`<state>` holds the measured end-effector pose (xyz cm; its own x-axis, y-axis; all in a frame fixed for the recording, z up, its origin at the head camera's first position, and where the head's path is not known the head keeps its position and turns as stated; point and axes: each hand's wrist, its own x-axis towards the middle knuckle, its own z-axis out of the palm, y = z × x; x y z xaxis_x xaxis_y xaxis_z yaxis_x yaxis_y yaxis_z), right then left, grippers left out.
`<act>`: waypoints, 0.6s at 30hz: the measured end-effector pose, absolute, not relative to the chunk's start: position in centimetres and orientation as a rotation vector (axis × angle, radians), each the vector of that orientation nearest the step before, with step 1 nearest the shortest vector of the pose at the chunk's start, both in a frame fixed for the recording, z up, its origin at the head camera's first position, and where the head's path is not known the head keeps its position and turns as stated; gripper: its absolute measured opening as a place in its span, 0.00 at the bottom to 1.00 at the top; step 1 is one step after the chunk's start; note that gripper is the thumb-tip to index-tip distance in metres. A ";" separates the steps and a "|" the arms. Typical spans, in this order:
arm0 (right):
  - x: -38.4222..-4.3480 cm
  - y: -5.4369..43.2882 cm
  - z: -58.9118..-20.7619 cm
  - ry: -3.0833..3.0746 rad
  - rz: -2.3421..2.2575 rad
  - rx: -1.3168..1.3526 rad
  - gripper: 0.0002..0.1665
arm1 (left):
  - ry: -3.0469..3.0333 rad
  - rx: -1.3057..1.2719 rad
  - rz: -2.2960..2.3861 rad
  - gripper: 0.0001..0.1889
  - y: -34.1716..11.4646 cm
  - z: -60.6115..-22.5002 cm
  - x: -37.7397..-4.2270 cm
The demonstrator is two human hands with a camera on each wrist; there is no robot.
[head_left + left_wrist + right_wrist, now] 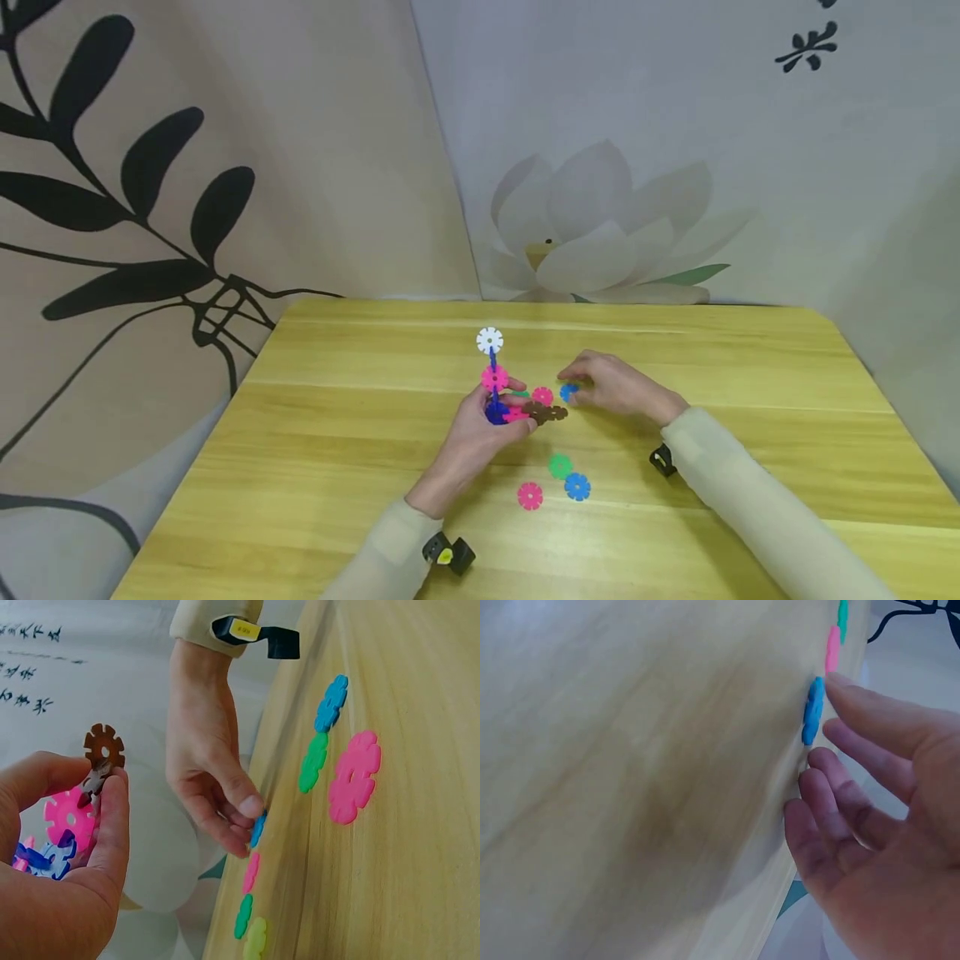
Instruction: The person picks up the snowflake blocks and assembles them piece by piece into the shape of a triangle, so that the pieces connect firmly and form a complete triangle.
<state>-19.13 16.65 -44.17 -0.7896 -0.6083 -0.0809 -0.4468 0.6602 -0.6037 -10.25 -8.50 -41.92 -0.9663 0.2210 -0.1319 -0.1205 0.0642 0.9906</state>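
Observation:
My left hand (pixel 474 437) grips a joined chain of notched plastic discs above the table. A white disc (pixel 490 340) tops its upright arm, with a pink disc (pixel 494 377) lower down and a dark blue disc (pixel 496 413) at the corner. Brown discs (pixel 104 746) form the side arm's end, pinched between thumb and finger in the left wrist view. My right hand (pixel 618 387) reaches down at a loose light blue disc (pixel 814 711) lying on the table. Its thumb tip is beside that disc and the fingers are loosely bent; contact is hard to tell.
On the wooden table (pixel 750 375), a pink disc (pixel 542 396) and a partly hidden green disc (pixel 243 916) lie beyond the left hand, with a yellow disc (pixel 256 941) near them. Closer in lie another green disc (pixel 560 466), blue disc (pixel 577 487) and pink disc (pixel 530 496).

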 end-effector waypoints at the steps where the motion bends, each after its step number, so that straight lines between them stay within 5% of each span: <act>1: -19.2 16.6 -44.2 2.601 -0.830 -0.856 0.21 | 2.094 0.105 1.990 0.27 -8.5 -41.9 -10.3; 18: -17.8 17.2 -44.1 2.595 -0.932 -0.755 0.08 | 2.130 0.092 1.978 0.28 -8.4 -42.3 -10.5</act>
